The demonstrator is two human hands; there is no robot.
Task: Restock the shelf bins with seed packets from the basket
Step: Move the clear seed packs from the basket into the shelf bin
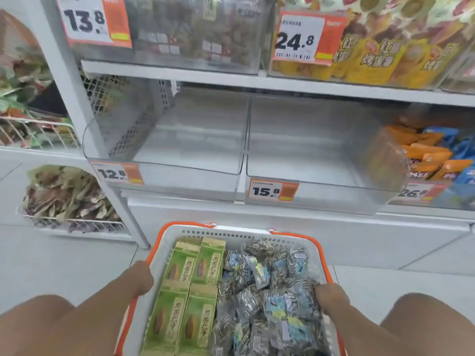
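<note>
A white basket [239, 233] with orange handles sits low in front of me. Its left half holds several green seed packets [183, 291]; its right half holds several clear blue-and-silver seed packets [272, 289]. My left hand [140, 280] grips the basket's left rim, and my right hand [330, 296] grips its right rim. Two clear shelf bins stand empty above: the left bin [180, 147] tagged 12.8 and the right bin [316, 150] tagged 15.8.
A bin of orange and blue snack packs [434, 155] stands right of the empty bins. The shelf above carries filled bins tagged 13.8 and 24.8. Wire racks [72, 222] of leafy packs stand at the left. Pale floor tiles lie on both sides of the basket.
</note>
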